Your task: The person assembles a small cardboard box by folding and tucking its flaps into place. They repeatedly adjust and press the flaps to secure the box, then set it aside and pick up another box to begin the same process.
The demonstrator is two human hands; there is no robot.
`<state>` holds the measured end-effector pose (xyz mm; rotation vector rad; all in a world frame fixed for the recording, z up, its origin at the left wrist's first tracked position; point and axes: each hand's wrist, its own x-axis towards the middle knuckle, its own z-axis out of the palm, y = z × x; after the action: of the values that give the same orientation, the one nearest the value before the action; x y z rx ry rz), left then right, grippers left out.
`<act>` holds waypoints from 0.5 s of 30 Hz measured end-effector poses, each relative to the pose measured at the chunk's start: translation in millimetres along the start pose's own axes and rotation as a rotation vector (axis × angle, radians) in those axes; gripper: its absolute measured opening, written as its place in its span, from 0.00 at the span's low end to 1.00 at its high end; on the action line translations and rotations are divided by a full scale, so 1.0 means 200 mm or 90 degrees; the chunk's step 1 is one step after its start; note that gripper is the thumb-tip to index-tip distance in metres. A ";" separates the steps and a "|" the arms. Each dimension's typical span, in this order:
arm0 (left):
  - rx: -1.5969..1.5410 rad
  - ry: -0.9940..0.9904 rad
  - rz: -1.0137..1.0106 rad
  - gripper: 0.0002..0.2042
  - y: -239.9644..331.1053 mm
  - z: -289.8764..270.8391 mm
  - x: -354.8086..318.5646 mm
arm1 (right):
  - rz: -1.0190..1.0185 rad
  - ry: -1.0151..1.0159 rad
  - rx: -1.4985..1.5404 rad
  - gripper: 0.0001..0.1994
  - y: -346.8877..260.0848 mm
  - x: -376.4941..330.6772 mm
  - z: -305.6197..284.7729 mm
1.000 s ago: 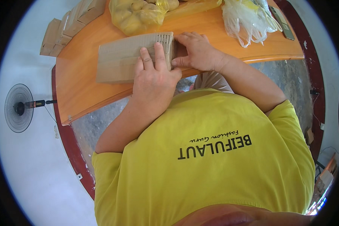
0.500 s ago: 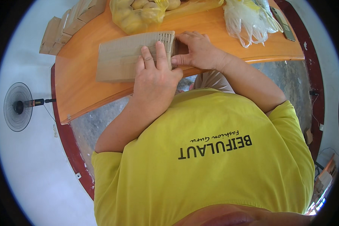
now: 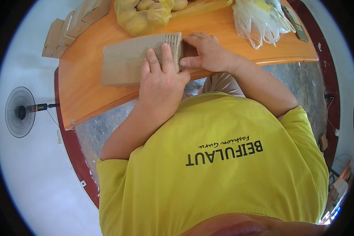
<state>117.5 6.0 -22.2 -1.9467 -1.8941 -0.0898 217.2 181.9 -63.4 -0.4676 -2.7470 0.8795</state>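
A flat piece of brown corrugated cardboard (image 3: 124, 63) lies on the orange wooden table (image 3: 86, 98). My left hand (image 3: 161, 80) presses flat on the cardboard's right part, fingers pointing away from me. My right hand (image 3: 206, 53) grips the cardboard's right end, thumb along the near edge and fingers curled over the fluted end. Both forearms come up from a yellow shirt that fills the lower picture.
A yellow mesh bag of round produce (image 3: 143, 13) sits just beyond the cardboard. Clear plastic bags (image 3: 259, 19) lie at the table's right. Folded cardboard pieces (image 3: 69, 27) are stacked at the far left corner. A standing fan (image 3: 21, 112) is on the floor to the left.
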 end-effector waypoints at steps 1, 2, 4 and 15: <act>0.009 -0.017 -0.006 0.06 0.00 0.00 0.00 | 0.016 -0.009 0.001 0.41 -0.02 0.00 -0.01; 0.016 -0.034 -0.012 0.08 0.00 0.00 -0.01 | 0.016 -0.001 -0.007 0.41 -0.02 0.00 0.00; 0.021 -0.037 -0.008 0.07 0.00 0.00 -0.01 | 0.016 0.016 -0.024 0.41 -0.02 -0.01 0.01; 0.021 -0.023 -0.004 0.07 0.00 0.00 -0.01 | -0.018 0.003 -0.042 0.39 0.01 -0.01 0.01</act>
<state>117.2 4.6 -23.8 -1.9322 -1.9133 -0.0248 218.9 181.6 -65.8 -0.4405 -2.7779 0.7830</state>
